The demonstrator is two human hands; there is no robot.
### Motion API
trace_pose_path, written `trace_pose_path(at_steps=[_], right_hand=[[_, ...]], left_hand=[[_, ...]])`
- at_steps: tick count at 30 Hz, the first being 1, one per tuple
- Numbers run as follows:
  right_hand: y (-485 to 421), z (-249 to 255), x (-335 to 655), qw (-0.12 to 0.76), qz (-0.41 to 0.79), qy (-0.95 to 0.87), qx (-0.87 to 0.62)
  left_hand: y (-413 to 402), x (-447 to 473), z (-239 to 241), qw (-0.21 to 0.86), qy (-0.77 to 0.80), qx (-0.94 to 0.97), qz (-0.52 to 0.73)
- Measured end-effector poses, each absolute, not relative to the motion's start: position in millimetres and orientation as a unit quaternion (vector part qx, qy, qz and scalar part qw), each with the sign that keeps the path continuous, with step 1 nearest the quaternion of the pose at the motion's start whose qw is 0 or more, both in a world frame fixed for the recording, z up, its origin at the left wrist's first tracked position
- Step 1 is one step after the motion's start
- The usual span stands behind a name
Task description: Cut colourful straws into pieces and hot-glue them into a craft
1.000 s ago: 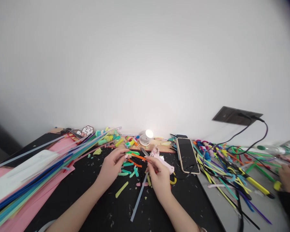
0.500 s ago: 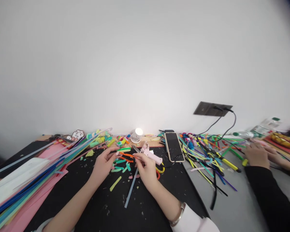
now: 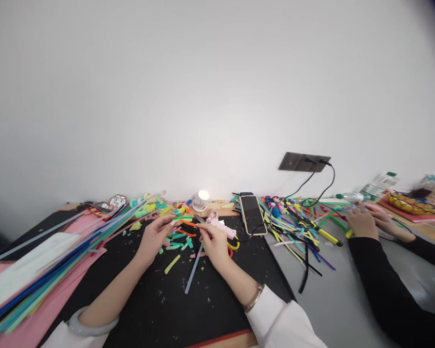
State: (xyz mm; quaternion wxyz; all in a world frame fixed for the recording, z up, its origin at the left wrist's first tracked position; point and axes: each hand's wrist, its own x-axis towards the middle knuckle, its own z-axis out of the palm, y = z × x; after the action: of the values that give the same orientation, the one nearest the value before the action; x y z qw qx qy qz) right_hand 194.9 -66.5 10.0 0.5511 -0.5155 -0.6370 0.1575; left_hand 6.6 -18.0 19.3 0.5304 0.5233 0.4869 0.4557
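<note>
An orange pipe cleaner piece (image 3: 187, 223) stretches between my two hands above the black mat (image 3: 145, 299). My left hand (image 3: 155, 238) has its fingertips closed at the strip's left end. The right end is pinched by my right hand (image 3: 214, 241). Below lie short green pipe cleaner pieces (image 3: 174, 247), with a yellow-green piece (image 3: 172, 264) closer to me. A grey-blue strip (image 3: 194, 275) runs under my right hand. Just behind that hand is a pink device (image 3: 223, 229), beside scissors whose yellow and red handles (image 3: 234, 245) partly show.
A small lit lamp (image 3: 200, 200) stands by the wall, left of a phone (image 3: 253, 215). Long coloured strips (image 3: 58, 275) lie over pink sheets at left. Pliers (image 3: 328, 236) and loose pipe cleaners lie at right, near another person's hands (image 3: 364, 223).
The view has shifted, so the right-side things sit further left and more of the table's right end shows. My hands stay close together, with the orange strip still between them.
</note>
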Motion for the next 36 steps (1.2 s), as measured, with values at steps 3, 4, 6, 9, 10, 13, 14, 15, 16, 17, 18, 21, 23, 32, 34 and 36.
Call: trace_pose_path(at_steps=[3,4,6,9,10,13,14,15,16,17,18,21,23,32,34,36], right_hand=[[-67,14,196,0.564,0.140,-0.631,-0.514],[-67,16,196,0.569,0.129,-0.632,-0.510],[-67,19,197,0.576,0.113,-0.638,-0.498],[-67,22,197,0.582,0.102,-0.639,-0.492],[-66,22,197,0.581,0.101,-0.641,-0.492],[-65,20,197,0.578,0.096,-0.648,-0.486],[-65,19,197,0.576,0.097,-0.653,-0.483],[-64,18,197,0.575,0.097,-0.656,-0.479],[-64,17,197,0.575,0.097,-0.656,-0.479],[-63,16,197,0.574,0.098,-0.658,-0.478],[-63,15,197,0.572,0.098,-0.661,-0.476],[-61,13,198,0.566,0.098,-0.672,-0.467],[-61,13,198,0.563,0.095,-0.677,-0.465],[-59,9,199,0.554,0.106,-0.688,-0.456],[-58,8,199,0.554,0.111,-0.688,-0.456],[-58,7,200,0.552,0.116,-0.687,-0.458]], left_hand=[[-17,7,19,0.546,0.478,0.516,0.455],[-17,8,20,0.552,0.474,0.514,0.454],[-18,9,20,0.552,0.476,0.510,0.456],[-20,10,21,0.548,0.481,0.515,0.450],[-21,10,21,0.551,0.481,0.514,0.448],[-23,10,24,0.555,0.483,0.514,0.441],[-23,11,25,0.558,0.483,0.514,0.437],[-24,11,27,0.556,0.488,0.510,0.438],[-25,12,28,0.555,0.490,0.514,0.434],[-25,12,30,0.548,0.493,0.518,0.435],[-26,13,31,0.540,0.496,0.525,0.431],[-26,14,32,0.538,0.490,0.546,0.415],[-24,14,29,0.543,0.485,0.550,0.409],[-21,11,18,0.564,0.491,0.520,0.413],[-20,10,18,0.563,0.492,0.518,0.416],[-20,10,18,0.563,0.492,0.515,0.420]])
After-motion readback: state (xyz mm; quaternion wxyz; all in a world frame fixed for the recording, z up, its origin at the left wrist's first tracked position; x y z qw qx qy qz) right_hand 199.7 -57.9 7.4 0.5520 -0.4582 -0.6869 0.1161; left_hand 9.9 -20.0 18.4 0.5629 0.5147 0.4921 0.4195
